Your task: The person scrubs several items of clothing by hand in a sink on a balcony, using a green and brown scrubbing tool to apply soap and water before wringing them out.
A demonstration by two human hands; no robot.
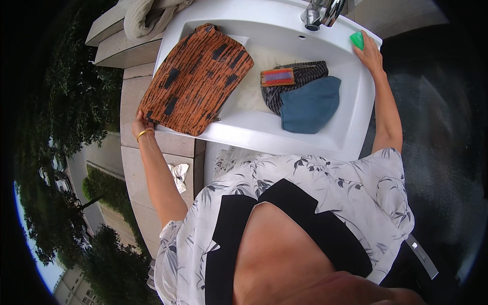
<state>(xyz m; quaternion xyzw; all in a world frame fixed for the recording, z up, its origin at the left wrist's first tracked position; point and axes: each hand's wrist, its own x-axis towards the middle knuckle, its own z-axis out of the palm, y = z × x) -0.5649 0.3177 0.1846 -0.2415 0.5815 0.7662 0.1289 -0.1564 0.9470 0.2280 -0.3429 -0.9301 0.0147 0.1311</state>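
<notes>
My left hand (pixel 142 127), with a gold bangle at the wrist, holds the lower left corner of an orange and black patterned cloth (pixel 198 80). The cloth lies over the left side of a white sink (pixel 244 142). At the sink's upper right corner, my right hand (pixel 369 53) has its fingers around a green block, perhaps soap (pixel 357 40). In the basin, a blue-teal cloth (pixel 310 105) lies partly over a dark patterned cloth (pixel 310 72). A wooden-backed brush (pixel 277 77) with red and purple bristles rests on the dark cloth. Pale, cloudy water (pixel 248 95) lies beside them.
A chrome faucet (pixel 313 17) stands at the sink's back rim. A beige cloth (pixel 143 23) hangs at the upper left, by stone ledges (pixel 133 53). A crumpled white item (pixel 179 176) lies on the stone left of my body. Dark glass is at the right; trees are outside, far left.
</notes>
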